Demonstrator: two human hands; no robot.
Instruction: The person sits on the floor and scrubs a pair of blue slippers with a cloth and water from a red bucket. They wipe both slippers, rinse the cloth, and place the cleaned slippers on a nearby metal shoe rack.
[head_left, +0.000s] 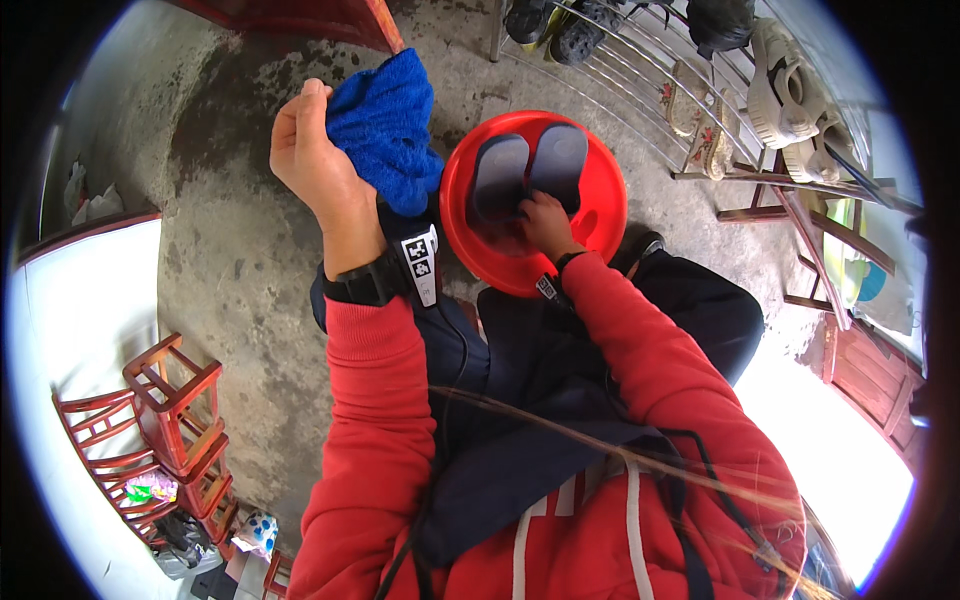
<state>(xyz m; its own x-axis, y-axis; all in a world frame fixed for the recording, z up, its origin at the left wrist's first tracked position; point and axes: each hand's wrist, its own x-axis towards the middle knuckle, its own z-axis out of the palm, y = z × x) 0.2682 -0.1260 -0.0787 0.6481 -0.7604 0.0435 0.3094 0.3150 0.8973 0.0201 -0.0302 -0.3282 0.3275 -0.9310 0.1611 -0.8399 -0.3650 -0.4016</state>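
Observation:
A crumpled blue towel (390, 135) hangs from my left hand (315, 157), which is raised to the left with its fingers closed on the cloth. Two dark grey-blue slippers lie side by side on a round red plastic basin or stool (606, 184) in front of me. My right hand (547, 221) reaches over its near side, the fingers curled on the near end of the right slipper (559, 161) and close to the left slipper (501, 169). Part of the slippers' near ends is hidden by that hand.
A metal shoe rack (637, 90) with several shoes stands at the upper right. Wooden stools (172, 382) are stacked at the lower left beside bags (184, 547). A red wooden piece (322, 22) juts in at the top. Stained concrete floor (247, 247) lies around me.

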